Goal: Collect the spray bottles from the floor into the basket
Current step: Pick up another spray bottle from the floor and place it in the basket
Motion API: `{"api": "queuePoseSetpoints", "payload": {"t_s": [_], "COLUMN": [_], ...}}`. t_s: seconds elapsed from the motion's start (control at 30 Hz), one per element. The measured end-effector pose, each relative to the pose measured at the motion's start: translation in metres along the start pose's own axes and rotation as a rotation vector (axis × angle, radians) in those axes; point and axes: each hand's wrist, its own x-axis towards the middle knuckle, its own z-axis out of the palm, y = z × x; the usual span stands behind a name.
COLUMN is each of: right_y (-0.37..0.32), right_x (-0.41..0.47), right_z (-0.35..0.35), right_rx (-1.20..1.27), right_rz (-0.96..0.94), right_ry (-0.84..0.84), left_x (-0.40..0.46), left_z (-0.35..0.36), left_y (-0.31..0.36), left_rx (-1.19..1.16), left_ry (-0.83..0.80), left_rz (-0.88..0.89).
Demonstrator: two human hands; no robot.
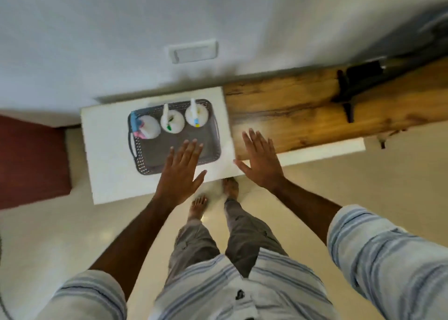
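Seen from above, standing barefoot on pale floor (pixel 60 235) at near edge of white table (pixel 106 150).

- Grey basket (pixel 213 138): set on white table, perforated walls, handle at left end. White margin on all four sides; widest at near and left edges, narrow at far edge toward wall (pixel 121 29).
- Three spray bottles upright in a row along far wall of basket: blue-and-pink-trigger bottle (pixel 146 127) in far-left corner, green-nozzle bottle (pixel 172 122) in middle, yellow-and-blue-nozzle bottle (pixel 196 116) to right. Bottles close together; near half of basket floor open.
- Left hand (pixel 180 172): flat, fingers spread, holding nothing, over near rim of basket. Contact with rim cannot be told.
- Right hand (pixel 260 159): flat, fingers spread, holding nothing, over right edge of white table where wooden surface (pixel 291 106) begins.
- Wooden surface: butts against right side of white table, extends right along wall; dark object (pixel 356 82) at far right, blurred.
- Dark red panel (pixel 29 162) left of table, narrow strip of floor between.
- Floor behind and to both sides of feet open.
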Motion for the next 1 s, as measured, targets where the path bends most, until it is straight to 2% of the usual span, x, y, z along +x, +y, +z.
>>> {"api": "queuePoseSetpoints", "payload": {"t_s": [0.23,0.53,0.77,1.0], "right_y": [0.006,-0.025,-0.068,-0.112], "right_x": [-0.160,-0.391,-0.585,-0.761], "right_z": [-0.001,0.050,0.128,0.219], "right_rx": [0.009,0.229,0.383,0.521], "right_rz": [0.350,1.040,1.550,1.885], "right_ry": [0.122,0.322,0.437,0.511], "left_x": [0.018,-0.034,-0.155,-0.334], "left_z": [-0.018,-0.002,0.055,0.131], "left_y": [0.093,0.269,0.452,0.591], "left_rx": [0.264,0.450,0.520,0.518], "left_ry": [-0.178,-0.232,-0.211,-0.247], "left_rz": [0.556,1.191,1.710,2.022]}}
